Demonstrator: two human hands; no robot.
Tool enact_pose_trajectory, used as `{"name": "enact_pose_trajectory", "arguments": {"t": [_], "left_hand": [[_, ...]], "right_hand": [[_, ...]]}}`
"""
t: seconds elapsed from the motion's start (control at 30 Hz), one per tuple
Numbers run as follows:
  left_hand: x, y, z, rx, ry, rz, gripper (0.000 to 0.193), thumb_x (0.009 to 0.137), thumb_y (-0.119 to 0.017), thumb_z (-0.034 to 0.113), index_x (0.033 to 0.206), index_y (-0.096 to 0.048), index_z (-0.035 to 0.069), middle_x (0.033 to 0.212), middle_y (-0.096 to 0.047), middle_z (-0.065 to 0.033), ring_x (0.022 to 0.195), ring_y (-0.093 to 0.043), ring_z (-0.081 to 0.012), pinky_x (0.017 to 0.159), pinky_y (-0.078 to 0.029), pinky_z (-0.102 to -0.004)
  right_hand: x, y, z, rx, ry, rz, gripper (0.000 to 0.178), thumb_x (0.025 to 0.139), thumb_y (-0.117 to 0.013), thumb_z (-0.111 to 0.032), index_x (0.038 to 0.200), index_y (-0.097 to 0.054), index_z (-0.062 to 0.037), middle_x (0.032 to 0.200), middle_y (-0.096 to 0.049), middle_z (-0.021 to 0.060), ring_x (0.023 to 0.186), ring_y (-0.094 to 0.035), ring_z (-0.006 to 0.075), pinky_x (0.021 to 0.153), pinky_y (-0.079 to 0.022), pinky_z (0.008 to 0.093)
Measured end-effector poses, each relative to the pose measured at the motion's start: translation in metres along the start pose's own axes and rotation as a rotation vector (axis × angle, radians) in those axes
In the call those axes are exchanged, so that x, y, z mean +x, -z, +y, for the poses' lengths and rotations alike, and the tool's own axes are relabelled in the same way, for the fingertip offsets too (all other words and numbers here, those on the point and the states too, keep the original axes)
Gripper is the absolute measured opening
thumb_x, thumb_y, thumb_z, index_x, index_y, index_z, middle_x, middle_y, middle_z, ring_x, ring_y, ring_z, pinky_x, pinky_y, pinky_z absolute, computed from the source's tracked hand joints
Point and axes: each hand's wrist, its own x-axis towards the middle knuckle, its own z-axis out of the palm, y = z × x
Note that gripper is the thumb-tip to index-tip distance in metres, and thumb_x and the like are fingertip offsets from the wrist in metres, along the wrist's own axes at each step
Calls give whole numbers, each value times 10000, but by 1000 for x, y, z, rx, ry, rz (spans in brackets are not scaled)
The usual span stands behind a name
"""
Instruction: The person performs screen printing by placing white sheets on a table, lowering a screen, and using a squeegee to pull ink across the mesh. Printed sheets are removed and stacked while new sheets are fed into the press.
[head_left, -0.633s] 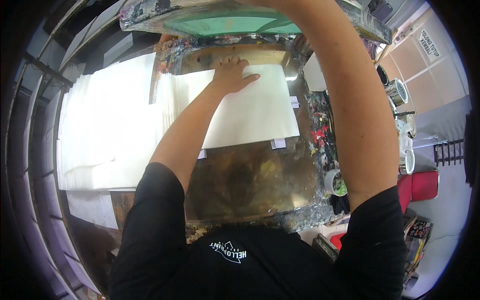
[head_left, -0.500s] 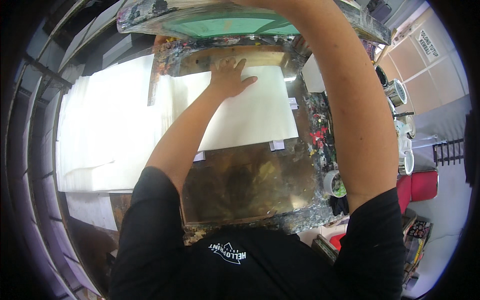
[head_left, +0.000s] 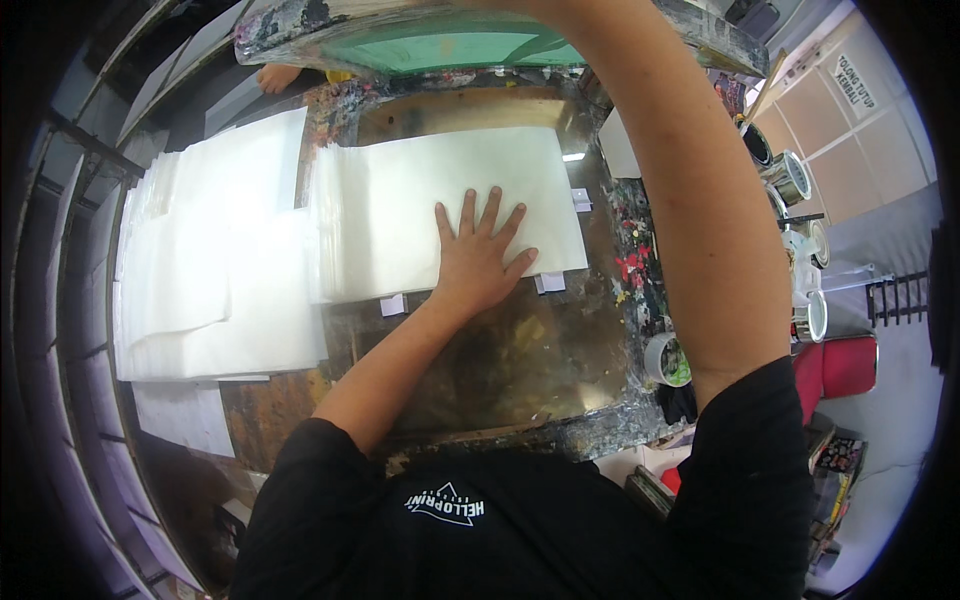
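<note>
My left hand (head_left: pixel 482 262) lies flat with fingers spread on a white paper sheet (head_left: pixel 400 190). That sheet rests on a brownish, glossy board (head_left: pixel 480 370), against small white tabs (head_left: pixel 549 283) at its near and right edges. Its left side meets several layered sheets. My right arm (head_left: pixel 690 190) reaches up past the top edge of the picture, so its hand is out of sight. At the far side, near where that arm goes, a framed green mesh screen (head_left: pixel 450 52) is raised and tilted above the board.
A large stack of white paper (head_left: pixel 215 250) stands to the left. Paint-spattered table edges (head_left: pixel 635 255) surround the board. On the right are a tape roll (head_left: pixel 662 358), several paint cans (head_left: pixel 790 178) and a red chair (head_left: pixel 848 378). A bit of another person (head_left: pixel 277 77) shows at upper left.
My left hand has slid from the sheet's far edge toward its near edge, fingers spreading wider. The sheet has shifted slightly. My right arm and the raised screen have barely moved.
</note>
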Motion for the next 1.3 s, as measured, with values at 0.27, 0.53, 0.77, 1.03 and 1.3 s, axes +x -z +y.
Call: {"name": "enact_pose_trajectory", "arguments": {"t": [0.27, 0.53, 0.77, 1.03, 1.3], "left_hand": [[-5, -2, -3, -22, 39, 12, 697, 1033, -438, 609, 1602, -421, 206, 1677, -316, -188, 1546, -237, -474, 1173, -84, -778], [-28, 3, 11, -79, 8, 86, 674, 1039, -462, 563, 1583, -444, 165, 1677, -324, -168, 1548, -256, -443, 1181, -64, -775], [-39, -2, 16, -114, 67, 78, 654, 1051, -458, 541, 1589, -436, 171, 1684, -310, -162, 1558, -230, -439, 1185, -35, -771], [-32, 19, 21, -115, 70, 146, 687, 1030, -493, 558, 1581, -439, 150, 1670, -317, -184, 1546, -246, -434, 1187, -55, -751], [-28, 191, -49, -1529, 286, 658, 989, 929, -781, 71, 1626, -92, -60, 1042, -676, -90, 793, -602, -116, 726, -528, -255]], "right_hand": [[2, -13, 16, 54, 178, -15, 866, 1032, -317, -707, 933, -758, 32, 804, -739, 192, 709, -723, 299, 682, -588, 428], [3, -22, 10, 22, 87, 171, 897, 999, -402, -744, 675, -717, 31, 635, -663, 181, 651, -691, 328, 692, -556, 458], [9, -27, 15, 18, 110, 184, 906, 996, -401, -758, 660, -706, 25, 618, -647, 161, 629, -676, 291, 681, -550, 453], [10, -15, -4, -47, -76, 34, 859, 1016, -350, -759, 718, -723, -45, 611, -622, 66, 583, -604, 148, 554, -506, 336], [-25, -63, 32, -31, 332, 394, 680, 963, -539, -674, 888, -725, -24, 769, -669, 154, 754, -681, 336, 681, -496, 483]]}}
